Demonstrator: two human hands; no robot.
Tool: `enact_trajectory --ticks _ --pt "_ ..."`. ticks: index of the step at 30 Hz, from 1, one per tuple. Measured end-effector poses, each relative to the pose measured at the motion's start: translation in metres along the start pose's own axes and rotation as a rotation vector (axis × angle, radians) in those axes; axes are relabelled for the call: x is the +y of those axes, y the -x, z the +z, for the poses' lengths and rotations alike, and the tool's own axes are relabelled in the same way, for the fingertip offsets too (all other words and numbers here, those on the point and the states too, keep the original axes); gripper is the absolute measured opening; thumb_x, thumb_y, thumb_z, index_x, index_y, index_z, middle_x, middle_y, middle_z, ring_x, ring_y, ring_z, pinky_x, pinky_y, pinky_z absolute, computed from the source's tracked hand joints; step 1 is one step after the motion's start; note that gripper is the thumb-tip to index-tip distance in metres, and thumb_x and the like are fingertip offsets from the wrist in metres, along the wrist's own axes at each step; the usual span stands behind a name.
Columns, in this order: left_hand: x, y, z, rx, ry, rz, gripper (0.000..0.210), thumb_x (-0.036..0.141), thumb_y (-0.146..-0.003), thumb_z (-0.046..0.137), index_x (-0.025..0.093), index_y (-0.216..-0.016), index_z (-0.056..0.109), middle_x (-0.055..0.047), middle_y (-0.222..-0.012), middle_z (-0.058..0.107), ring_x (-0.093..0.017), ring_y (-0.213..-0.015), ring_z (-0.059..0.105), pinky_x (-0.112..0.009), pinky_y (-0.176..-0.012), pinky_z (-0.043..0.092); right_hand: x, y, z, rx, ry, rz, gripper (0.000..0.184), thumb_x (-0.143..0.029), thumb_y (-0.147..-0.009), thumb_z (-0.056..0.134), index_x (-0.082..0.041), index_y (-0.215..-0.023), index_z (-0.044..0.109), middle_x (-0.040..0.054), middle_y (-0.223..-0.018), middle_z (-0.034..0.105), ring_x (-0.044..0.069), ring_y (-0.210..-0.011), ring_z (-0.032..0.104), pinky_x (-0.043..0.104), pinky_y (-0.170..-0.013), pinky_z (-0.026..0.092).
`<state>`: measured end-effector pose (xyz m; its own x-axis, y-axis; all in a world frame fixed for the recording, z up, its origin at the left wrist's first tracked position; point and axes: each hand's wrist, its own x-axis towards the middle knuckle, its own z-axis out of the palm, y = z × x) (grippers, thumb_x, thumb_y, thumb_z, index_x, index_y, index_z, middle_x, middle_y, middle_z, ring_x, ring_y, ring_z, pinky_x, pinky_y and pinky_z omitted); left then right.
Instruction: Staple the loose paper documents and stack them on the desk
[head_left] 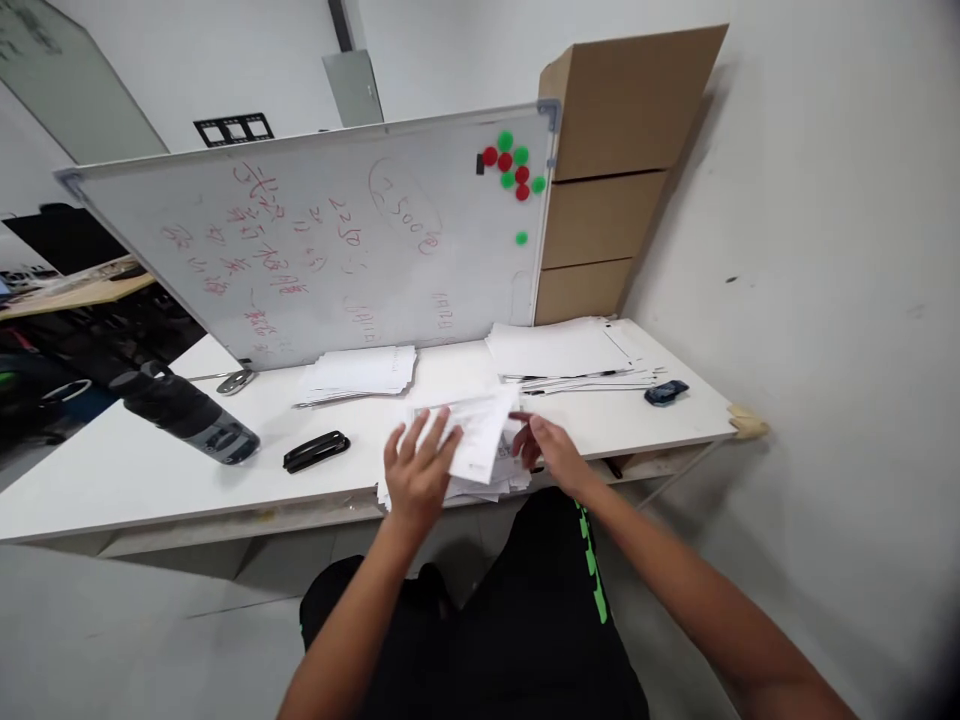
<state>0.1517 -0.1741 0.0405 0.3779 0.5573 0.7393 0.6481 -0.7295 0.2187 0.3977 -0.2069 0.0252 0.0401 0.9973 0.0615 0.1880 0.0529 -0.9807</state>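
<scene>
In the head view, my left hand (417,478) lies with spread fingers over the left part of a printed white sheet (480,435). The sheet sits askew, its right side raised over a stack of papers (516,482) at the table's front edge. My right hand (551,450) is at the sheet's right edge, fingers apart and loosely bent. Its index fingertip is at or very near that edge; a firm grip on the paper does not show. A black stapler (316,452) rests on the table to the left of my left hand.
Behind lie two paper piles, a left pile (360,372) and a right pile (559,348). A dark bottle (199,420) stands at left, a small dark blue object (666,392) lies at right. A whiteboard (322,240) and stacked cardboard boxes (607,150) close off the table's back.
</scene>
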Motion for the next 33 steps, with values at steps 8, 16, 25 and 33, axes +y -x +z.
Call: enact_trajectory --ticks 8,16,25,33 --pt "0.044 0.080 0.026 -0.174 0.086 0.062 0.031 0.024 -0.092 0.053 0.037 -0.114 0.070 -0.001 -0.133 0.062 -0.025 -0.133 0.051 -0.052 -0.122 0.015 0.007 0.078 0.026 -0.095 -0.451 0.405 0.052 -0.054 -0.083 0.068 -0.021 -0.123 0.065 0.0095 -0.107 0.075 0.024 -0.085 0.071 0.038 -0.071 0.058" --pt "0.047 0.105 0.006 -0.259 0.103 0.057 0.052 0.052 -0.080 0.070 0.036 -0.129 0.063 -0.008 -0.137 0.060 -0.034 -0.136 0.048 -0.056 -0.123 0.008 0.038 0.084 0.018 -0.010 -0.239 0.280 0.055 -0.062 -0.079 0.069 -0.018 -0.111 0.073 0.0117 -0.109 0.074 0.031 -0.102 0.069 0.051 -0.094 0.051" --pt "0.022 0.118 -0.046 -0.038 0.468 -0.786 0.059 0.047 -0.088 0.059 0.038 -0.145 0.046 -0.008 -0.146 0.053 -0.029 -0.132 0.052 -0.047 -0.107 0.045 0.016 0.088 0.001 -0.243 -0.148 0.207 0.048 -0.056 -0.089 0.060 -0.023 -0.123 0.069 0.0084 -0.122 0.070 0.028 -0.110 0.066 0.049 -0.102 0.048" --pt "-0.008 0.051 -0.064 -0.067 0.911 -1.037 0.049 0.057 -0.076 0.071 0.023 -0.111 0.071 -0.010 -0.112 0.074 -0.030 -0.098 0.071 -0.041 -0.082 0.058 -0.029 0.043 0.014 -0.213 0.019 0.022 0.046 -0.052 -0.092 0.056 -0.025 -0.127 0.066 0.0075 -0.121 0.070 0.029 -0.110 0.065 0.046 -0.097 0.051"
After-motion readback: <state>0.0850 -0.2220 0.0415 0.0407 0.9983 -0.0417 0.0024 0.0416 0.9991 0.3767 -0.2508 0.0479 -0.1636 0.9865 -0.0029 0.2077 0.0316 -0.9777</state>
